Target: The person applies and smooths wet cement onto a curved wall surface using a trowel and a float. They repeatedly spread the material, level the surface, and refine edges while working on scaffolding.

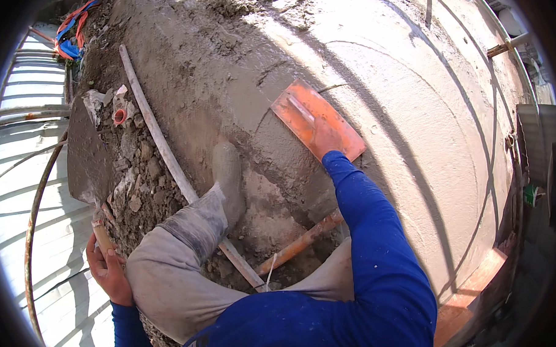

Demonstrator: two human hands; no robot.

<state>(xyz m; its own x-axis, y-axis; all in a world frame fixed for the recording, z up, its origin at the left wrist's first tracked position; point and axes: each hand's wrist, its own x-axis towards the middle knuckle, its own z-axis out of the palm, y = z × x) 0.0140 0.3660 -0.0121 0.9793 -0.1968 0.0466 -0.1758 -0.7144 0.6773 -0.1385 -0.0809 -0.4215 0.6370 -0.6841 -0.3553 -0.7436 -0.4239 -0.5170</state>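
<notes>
Right hand (pixel 325 140) has its fingers curled round the handle of the orange float (pixel 334 119), which I see on grey mortar (pixel 402 116) right of the pale pole (pixel 159 128). Left hand (pixel 111 278), left of that pole, wraps thumb and fingers round the wooden-handled trowel (pixel 89 154), blade just beside the rubble (pixel 144 175).

Hard daylight lays long, dark shadow bands across the smooth, wet grey cement (pixel 423 139) and bleaches its upper stretch — with glare on the ribbed pale sheeting (pixel 11 176) at left — while fisheye curvature bends straight edges toward a black, vignetted rim.
</notes>
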